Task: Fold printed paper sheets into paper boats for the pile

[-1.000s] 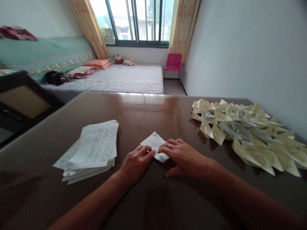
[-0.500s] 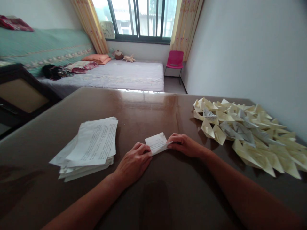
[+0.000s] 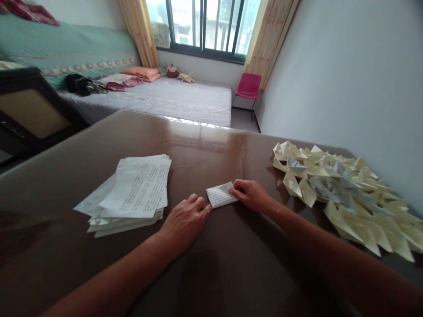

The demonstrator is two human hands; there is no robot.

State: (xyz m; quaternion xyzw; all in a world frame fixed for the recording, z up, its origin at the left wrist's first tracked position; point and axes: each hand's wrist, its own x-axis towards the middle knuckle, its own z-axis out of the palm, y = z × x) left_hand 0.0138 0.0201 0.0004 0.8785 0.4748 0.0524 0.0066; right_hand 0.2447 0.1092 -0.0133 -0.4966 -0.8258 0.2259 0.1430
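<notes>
A small folded piece of printed paper [image 3: 220, 194] lies flat on the dark brown table [image 3: 205, 149] in front of me. My left hand [image 3: 185, 220] rests on the table with curled fingers, its fingertips pressing the paper's left edge. My right hand [image 3: 251, 194] has its fingers bent and pressed onto the paper's right edge. A stack of printed sheets [image 3: 132, 193] lies to the left of my left hand. A heap of several folded paper boats [image 3: 343, 189] covers the table's right side.
Beyond the table's far edge is a bed [image 3: 158, 99] with clothes and soft toys, then a window [image 3: 205, 24] with curtains. A pink chair [image 3: 248, 88] stands by the white wall. A dark cabinet [image 3: 26, 110] stands at the left.
The paper went from a diamond-like shape under both hands to a narrower folded strip lying flat. My right hand shifted to its right edge, my left to its left edge. The view tilted.
</notes>
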